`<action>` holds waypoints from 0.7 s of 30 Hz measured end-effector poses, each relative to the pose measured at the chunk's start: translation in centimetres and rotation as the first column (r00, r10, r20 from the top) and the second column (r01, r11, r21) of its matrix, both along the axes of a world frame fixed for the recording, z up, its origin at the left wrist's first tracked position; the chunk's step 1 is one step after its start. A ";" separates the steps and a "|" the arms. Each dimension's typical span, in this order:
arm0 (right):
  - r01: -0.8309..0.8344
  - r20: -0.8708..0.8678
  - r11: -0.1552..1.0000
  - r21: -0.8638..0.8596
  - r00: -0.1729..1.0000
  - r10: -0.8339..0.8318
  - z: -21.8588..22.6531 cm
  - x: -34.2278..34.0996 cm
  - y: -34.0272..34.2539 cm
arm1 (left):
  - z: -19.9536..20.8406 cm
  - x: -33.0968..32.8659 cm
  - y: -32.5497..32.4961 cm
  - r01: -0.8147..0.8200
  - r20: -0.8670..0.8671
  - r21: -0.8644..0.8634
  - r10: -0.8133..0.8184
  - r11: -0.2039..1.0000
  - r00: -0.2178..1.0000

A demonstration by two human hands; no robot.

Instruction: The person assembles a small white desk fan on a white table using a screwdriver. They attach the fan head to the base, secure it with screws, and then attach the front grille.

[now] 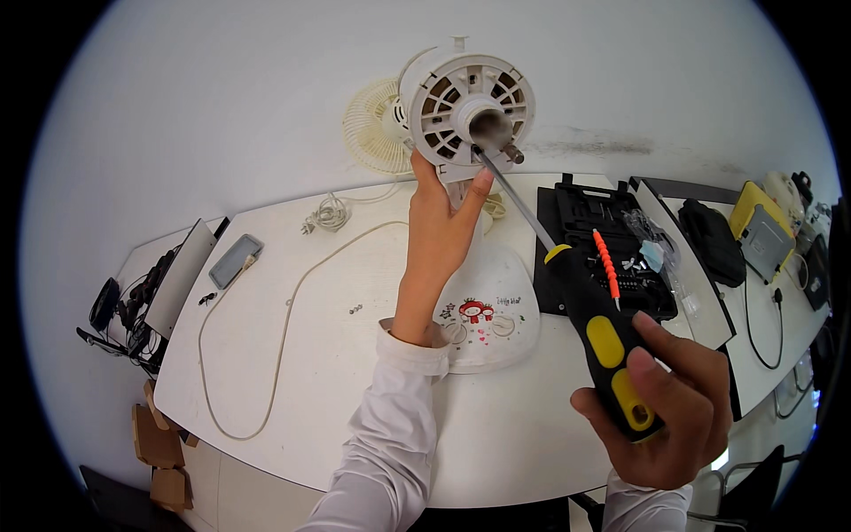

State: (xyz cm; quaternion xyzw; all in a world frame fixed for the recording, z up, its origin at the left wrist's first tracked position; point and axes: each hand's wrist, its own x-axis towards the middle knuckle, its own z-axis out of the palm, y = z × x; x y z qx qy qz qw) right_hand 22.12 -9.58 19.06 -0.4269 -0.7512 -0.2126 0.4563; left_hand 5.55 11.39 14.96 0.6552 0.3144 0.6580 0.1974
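Note:
The white fan's round slotted motor housing (439, 133) is held upright at the top middle of the head view, above its white base (487, 350) with a red cartoon print. My left hand (434, 222) is closed around the housing's lower part, thumb and fingers on either side. In my right hand (678, 399) is a screwdriver (581, 297) with a black and yellow handle, gripped at the handle's end. Its shaft slants up to the left, and the tip meets the housing's lower rim, below the blurred central tube. Whether it sits in a screw cannot be seen.
Behind the housing is a cream ribbed fan grille (372, 129). A looped cord (288, 306) runs to a grey power strip (236, 260). Small screws (355, 309) lie left of the base. To the right are an open black tool case (651, 288) and an orange flexible shaft (606, 262).

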 end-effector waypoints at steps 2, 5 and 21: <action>0.018 -0.010 1.000 0.012 1.000 -0.018 -0.1 0.2 0.1 | 0.0 0.0 -0.1 -0.005 -0.008 -0.002 0.005 1.000 1.000; -0.009 -0.028 1.000 -0.006 1.000 0.009 -0.1 0.1 0.1 | 0.1 -0.1 -0.3 -0.018 -0.037 -0.009 0.017 1.000 0.999; -0.198 -0.027 0.979 0.042 0.980 0.199 -0.3 0.8 1.4 | -0.1 -0.3 -0.3 -0.029 0.010 -0.055 0.030 0.998 1.000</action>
